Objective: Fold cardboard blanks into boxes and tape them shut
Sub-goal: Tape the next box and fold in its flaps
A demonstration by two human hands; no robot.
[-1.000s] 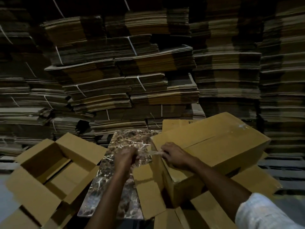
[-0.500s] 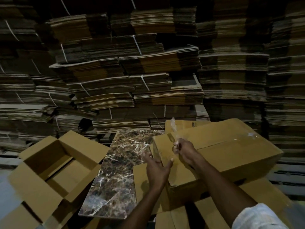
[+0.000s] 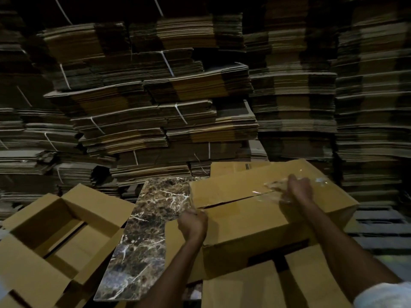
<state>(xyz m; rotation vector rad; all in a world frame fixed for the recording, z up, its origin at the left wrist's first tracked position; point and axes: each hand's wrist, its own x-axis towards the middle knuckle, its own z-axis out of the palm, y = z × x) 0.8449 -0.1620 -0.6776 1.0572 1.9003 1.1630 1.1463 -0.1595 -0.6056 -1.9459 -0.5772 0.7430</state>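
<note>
A folded cardboard box [image 3: 255, 218] lies on its side at centre right, its flap seam facing up. A strip of clear tape [image 3: 270, 190] runs along that seam. My left hand [image 3: 193, 223] grips the box's near left corner at the end of the seam. Farther along the seam, my right hand [image 3: 299, 188] pinches the crumpled far end of the tape on the box's top. Flat cardboard blanks [image 3: 266, 290] lie under the box.
An open box [image 3: 33, 263] with its flaps spread sits at lower left. A marbled slab [image 3: 144, 230] lies between it and the taped box. Tied bundles of flat cardboard [image 3: 178, 96] are stacked high across the back. Pallet slats [image 3: 378, 227] show at right.
My right hand has carried the tape from the box's left end rightward along the seam. My left hand moved onto the left corner of the box and now grips it.
</note>
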